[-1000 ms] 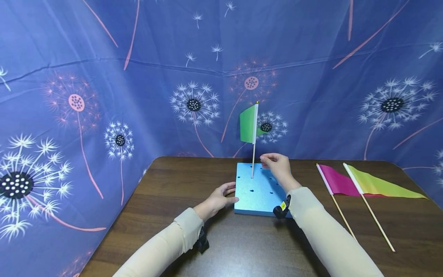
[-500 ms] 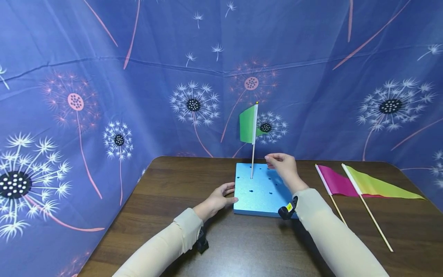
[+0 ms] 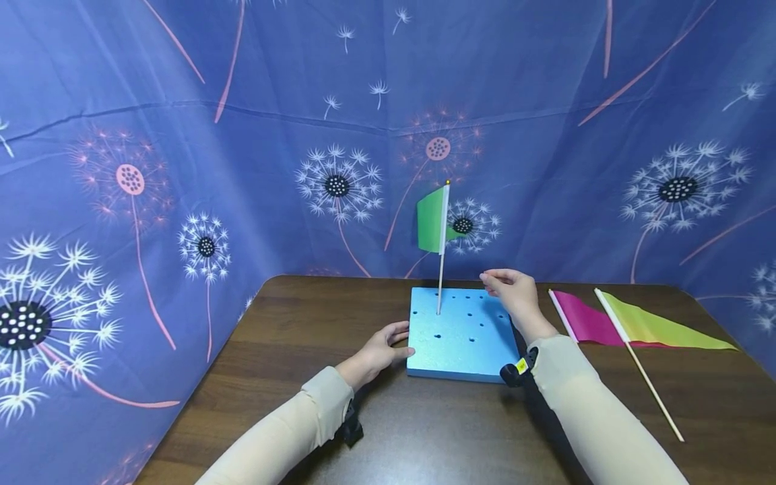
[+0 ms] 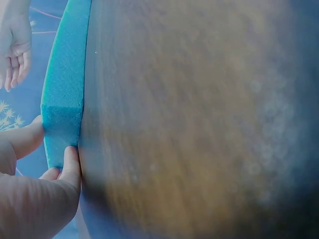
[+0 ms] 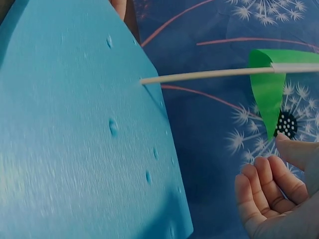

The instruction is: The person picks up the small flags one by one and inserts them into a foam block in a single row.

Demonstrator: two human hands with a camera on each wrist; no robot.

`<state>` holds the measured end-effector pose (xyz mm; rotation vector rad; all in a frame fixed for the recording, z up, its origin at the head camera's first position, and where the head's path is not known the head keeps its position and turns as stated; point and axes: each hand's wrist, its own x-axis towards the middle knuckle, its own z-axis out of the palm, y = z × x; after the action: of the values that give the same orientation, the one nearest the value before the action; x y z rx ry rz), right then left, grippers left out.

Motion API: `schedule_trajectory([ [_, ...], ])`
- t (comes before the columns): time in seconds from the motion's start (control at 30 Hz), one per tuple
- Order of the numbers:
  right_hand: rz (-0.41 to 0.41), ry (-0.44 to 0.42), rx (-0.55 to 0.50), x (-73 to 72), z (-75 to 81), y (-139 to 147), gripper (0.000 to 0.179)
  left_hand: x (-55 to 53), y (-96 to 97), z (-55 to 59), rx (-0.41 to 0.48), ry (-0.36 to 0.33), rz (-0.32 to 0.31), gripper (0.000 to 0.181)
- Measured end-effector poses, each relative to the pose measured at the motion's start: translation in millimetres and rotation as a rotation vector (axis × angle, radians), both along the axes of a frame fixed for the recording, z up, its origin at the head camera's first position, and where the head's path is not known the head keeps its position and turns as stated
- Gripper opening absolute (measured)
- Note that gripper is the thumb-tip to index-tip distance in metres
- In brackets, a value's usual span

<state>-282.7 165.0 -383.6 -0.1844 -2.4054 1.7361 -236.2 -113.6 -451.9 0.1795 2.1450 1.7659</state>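
Note:
A blue foam board [image 3: 463, 350] with several small holes lies on the table. From one of its holes toward the back left rises a green flag [image 3: 430, 219] on a thin wooden stick [image 5: 199, 75], close to upright. My left hand [image 3: 377, 350] holds the board's left edge, the thumb over the top and the fingers [image 4: 71, 162] against the side. Over the board's back right corner hovers my right hand [image 3: 514, 293], its fingers loosely bent and nothing between them, apart from the flag stick.
To the right, a magenta flag [image 3: 588, 320] and a yellow-green flag [image 3: 661, 323] lie on the brown wooden table [image 3: 291, 323]; my right sleeve hides much of the magenta flag's stick. A blue dandelion-print cloth [image 3: 533, 168] hangs behind.
My right hand has moved right, away from the green flag's stick toward the board's right side. The left hand stays at the board's edge, and the green flag keeps standing.

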Motion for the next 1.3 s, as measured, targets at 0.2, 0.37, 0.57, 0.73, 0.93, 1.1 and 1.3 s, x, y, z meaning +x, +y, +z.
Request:
schedule_trajectory([
  [0.2,-0.057,-0.030,-0.005,3.8,-1.0,11.2,0.040,1.1,0.5,-2.7,-0.005,-0.004,-0.007,0.060],
  [0.37,-0.047,-0.033,-0.009,6.6,0.1,20.4,0.045,1.1,-0.1,-2.0,-0.010,0.004,-0.006,0.061],
  [0.57,-0.074,-0.033,0.011,12.1,1.9,31.5,0.047,0.8,0.8,0.9,0.013,0.009,-0.017,0.061],
  [0.73,-0.092,-0.043,-0.006,15.9,0.3,38.3,0.048,0.6,0.0,-0.2,-0.007,-0.001,-0.008,0.061],
  [0.93,-0.096,-0.043,-0.013,20.1,-1.9,49.8,0.049,-1.4,0.1,0.4,-0.016,0.002,-0.006,0.060],
  [1.1,-0.099,-0.039,0.016,24.7,-2.4,62.1,0.051,-1.2,0.7,1.2,-0.017,-0.004,-0.002,0.061],
  [1.3,-0.116,-0.033,0.000,28.1,-4.9,75.8,0.053,-0.2,0.2,1.6,-0.014,-0.011,-0.001,0.060],
])
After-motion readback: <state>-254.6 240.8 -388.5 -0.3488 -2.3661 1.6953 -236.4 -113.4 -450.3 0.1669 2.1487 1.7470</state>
